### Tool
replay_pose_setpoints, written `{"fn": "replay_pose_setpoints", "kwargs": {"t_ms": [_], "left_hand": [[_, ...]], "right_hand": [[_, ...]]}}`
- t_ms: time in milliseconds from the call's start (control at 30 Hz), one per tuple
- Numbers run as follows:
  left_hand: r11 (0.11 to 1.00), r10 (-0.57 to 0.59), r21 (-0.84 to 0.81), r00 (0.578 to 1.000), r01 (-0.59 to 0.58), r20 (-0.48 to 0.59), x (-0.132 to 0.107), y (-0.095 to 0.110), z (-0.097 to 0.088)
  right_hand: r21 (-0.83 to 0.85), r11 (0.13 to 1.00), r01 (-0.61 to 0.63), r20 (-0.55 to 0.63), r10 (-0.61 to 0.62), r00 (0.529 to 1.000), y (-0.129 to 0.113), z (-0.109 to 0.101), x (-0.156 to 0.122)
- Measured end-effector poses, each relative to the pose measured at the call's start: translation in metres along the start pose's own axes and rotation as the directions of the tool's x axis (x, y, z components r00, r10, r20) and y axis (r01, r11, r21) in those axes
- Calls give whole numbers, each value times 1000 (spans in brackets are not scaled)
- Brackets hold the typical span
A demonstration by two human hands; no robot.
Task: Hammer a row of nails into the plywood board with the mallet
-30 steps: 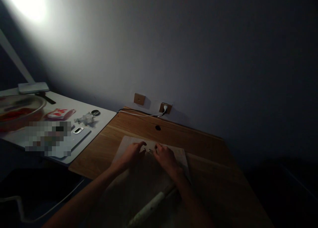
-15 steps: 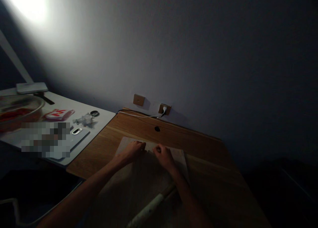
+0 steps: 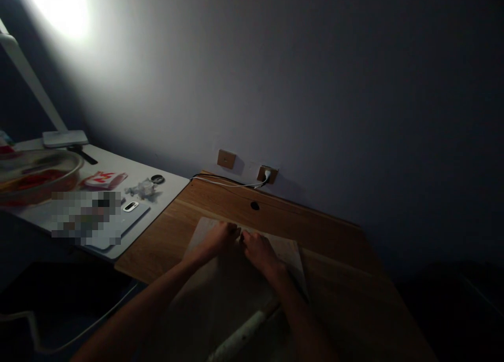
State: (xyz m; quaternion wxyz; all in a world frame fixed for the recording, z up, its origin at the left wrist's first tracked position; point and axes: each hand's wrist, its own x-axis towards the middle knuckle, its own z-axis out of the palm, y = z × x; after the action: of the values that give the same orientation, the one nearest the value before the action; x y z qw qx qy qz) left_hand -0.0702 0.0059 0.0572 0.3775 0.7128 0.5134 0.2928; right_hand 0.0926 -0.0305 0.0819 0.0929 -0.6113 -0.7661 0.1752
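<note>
A dim wall (image 3: 315, 89) fills most of the room, lit only by a lamp glow (image 3: 59, 4) at the upper left. Below it stands a wooden desk (image 3: 338, 257), with a white table (image 3: 169, 186) butted against its left side. The table carries a bowl (image 3: 39, 175) and some small clutter.

A pale sheet (image 3: 291, 249) lies flat on the desk in front of the person, its far edge short of the cable hole (image 3: 255, 206). A pale rod (image 3: 236, 338) rests across its near end.

Both forearms reach over the sheet. The left hand (image 3: 218, 238) and right hand (image 3: 258, 250) lie on it near the far edge, knuckles up, fingers curled, tips almost touching each other. It is too dark to tell whether they pinch anything between them.

The work in hand looks like close fingertip work at that edge. Any further move there calls for small, careful pressure, since the shadow hides the contact point.
</note>
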Motion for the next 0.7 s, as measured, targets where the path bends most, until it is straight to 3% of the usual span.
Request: {"fn": "replay_pose_setpoints", "kwargs": {"t_ms": [33,67,133,200,233,300,400,567,700], "left_hand": [[976,-61,-211,998,59,-3,0,2,-1],[891,-132,-434,991,131,28,-1,3,-2],[561,-241,-781,957,275,164,-7,4,-4],[208,-291,-913,913,351,285,-16,5,-4],[84,-319,-931,894,356,313,-21,6,-3],[-63,-392,-944,862,324,321,-32,10,3],[-125,-450,-945,831,302,325,-46,17,19],[-75,-304,-943,893,324,332,-61,23,39],[-60,-258,-942,906,331,335,-66,21,43]], "right_hand": [[16,1000,7,-16,-7,1000,1,0,0],[36,999,8,-37,-6,999,1,-1,1],[86,996,-3,-83,11,997,2,-3,1],[142,990,-13,-117,30,993,1,-7,2],[169,986,-11,-127,33,991,0,-10,2],[212,977,11,-133,18,991,-5,-18,0],[240,967,89,-71,-74,995,-18,-32,-5],[222,951,217,70,-238,969,-43,-46,-18],[196,941,275,107,-299,948,-51,-51,-26]]}}
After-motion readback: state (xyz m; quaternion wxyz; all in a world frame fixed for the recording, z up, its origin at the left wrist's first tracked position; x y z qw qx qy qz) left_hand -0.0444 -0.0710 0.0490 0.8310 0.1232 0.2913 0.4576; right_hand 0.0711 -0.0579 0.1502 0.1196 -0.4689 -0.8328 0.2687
